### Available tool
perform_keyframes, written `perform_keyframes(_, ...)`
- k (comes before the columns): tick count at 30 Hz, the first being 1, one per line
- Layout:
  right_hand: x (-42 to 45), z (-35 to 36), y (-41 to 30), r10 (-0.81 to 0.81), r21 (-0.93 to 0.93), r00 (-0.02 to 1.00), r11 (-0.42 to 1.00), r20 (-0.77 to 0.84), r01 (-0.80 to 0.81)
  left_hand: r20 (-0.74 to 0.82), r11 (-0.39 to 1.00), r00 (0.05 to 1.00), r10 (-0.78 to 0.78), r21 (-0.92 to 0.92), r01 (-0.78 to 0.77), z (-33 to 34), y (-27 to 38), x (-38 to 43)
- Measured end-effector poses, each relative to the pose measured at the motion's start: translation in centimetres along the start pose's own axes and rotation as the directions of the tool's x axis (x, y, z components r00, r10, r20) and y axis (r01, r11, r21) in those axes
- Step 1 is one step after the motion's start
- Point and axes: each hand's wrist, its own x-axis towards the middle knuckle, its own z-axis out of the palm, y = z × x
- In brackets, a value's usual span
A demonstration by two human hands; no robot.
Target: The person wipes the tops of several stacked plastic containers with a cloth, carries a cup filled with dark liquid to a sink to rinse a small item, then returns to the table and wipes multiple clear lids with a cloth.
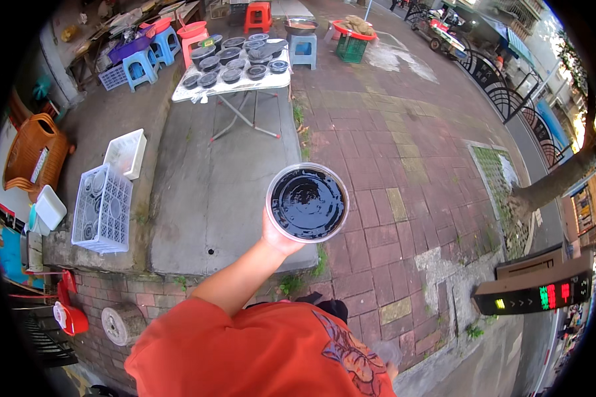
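Observation:
A round clear plastic bowl full of dark, glossy liquid or jelly rests in my left hand, which grips it from beneath and its near side. The bowl is uncovered and roughly level, held out in front of my orange shirt. At the lower right, only a few fingers of my right hand show past the shirt. They seem to hold a thin clear plastic lid, faint against the paving. Ahead, a white folding table carries several bowls with dark contents.
To the left stand a white plastic crate of containers, a white tray and a wicker chair. Blue stools and a green basket are farther off. A concrete slab edge steps down to brick paving; a sign box is right.

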Motion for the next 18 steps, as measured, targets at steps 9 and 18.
perform_keyframes(9, 21.2, 5.9, -21.0, -0.145, -0.629, 0.964, 0.734, 0.223, 0.255, -0.207, 0.989, 0.968, 0.144, 0.004, -0.146, -0.3, -3.9, 21.3)
perform_keyframes(18, 37.2, 23.4, -78.3, -0.624, 0.115, 0.626, 0.745, 0.468, 0.657, -0.324, 0.901, 0.842, 0.432, 0.114, -0.418, -0.3, -2.3, 38.0)
